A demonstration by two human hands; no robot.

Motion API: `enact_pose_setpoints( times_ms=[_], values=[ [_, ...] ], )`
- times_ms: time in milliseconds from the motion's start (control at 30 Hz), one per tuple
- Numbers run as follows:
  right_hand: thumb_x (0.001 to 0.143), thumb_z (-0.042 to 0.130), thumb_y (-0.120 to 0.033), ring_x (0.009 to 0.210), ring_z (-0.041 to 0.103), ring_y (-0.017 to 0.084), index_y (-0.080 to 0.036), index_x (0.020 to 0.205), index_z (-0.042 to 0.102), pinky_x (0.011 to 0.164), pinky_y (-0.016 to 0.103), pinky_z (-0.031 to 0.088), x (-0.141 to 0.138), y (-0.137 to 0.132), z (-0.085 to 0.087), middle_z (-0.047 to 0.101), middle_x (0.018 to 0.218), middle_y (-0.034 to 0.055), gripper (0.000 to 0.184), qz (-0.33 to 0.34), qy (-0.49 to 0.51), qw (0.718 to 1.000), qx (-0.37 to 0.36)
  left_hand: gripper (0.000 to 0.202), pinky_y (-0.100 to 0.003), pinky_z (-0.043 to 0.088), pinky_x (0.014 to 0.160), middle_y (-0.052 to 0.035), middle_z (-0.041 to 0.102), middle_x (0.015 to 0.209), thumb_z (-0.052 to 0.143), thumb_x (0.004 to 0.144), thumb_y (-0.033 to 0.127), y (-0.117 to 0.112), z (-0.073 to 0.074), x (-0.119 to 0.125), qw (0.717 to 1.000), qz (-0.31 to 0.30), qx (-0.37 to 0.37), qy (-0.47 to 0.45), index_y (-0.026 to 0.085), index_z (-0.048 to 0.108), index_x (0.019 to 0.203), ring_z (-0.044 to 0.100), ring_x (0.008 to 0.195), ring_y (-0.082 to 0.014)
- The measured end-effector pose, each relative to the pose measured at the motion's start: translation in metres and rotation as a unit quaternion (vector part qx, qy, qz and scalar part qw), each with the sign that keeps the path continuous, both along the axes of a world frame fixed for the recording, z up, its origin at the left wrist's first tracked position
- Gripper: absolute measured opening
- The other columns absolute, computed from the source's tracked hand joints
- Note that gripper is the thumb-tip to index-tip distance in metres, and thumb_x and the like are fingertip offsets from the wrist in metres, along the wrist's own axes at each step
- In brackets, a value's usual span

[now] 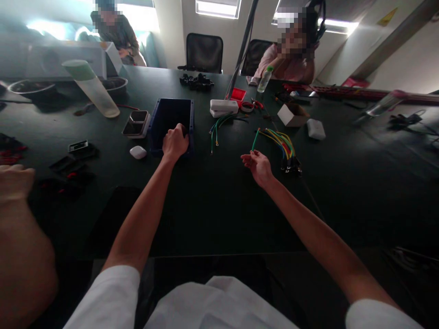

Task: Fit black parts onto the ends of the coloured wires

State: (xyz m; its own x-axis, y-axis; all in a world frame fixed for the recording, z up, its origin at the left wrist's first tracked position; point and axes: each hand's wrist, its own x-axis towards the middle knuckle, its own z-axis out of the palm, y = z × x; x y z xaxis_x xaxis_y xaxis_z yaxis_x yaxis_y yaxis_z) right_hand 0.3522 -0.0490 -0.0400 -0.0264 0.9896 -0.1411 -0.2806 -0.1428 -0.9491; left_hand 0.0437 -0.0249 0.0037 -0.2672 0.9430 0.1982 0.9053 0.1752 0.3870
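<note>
White shirt (219, 301) up front. Right hand (260, 168) has fingers pinching one green wire (255, 140) between a small wire bunch (218, 122) and a bigger wire bundle (287, 148), both down on the worktop (219, 219). Left hand (175, 140) curls at the blue bin (172, 109), can't tell on what. No idea how much is left.

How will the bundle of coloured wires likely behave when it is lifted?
The bundle of coloured wires is probably springy, not limp: its wires lie in smooth curves. It may splay, since its far ends lie spread apart. Its metal-tipped near ends could snag, being crowded together.
</note>
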Motion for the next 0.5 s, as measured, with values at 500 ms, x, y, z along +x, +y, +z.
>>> enact_pose_setpoints(
  times_ms=[500],
  values=[
    [0.085,0.062,-0.026,0.073,0.066,0.012,-0.024,0.090,0.052,0.066,0.024,0.052,0.0098,0.0089,-0.0102,0.070,0.078,-0.0011,0.011,-0.007,0.070,0.997,0.010,0.031,-0.041,0.049,0.092,-0.0085,0.068,0.115,0.047,0.092,0.041,0.0066,-0.0054,-0.0014,1.000,0.019,0.007,0.017,0.025,0.057,0.117,0.061,0.108,-0.0282]
  ],
)
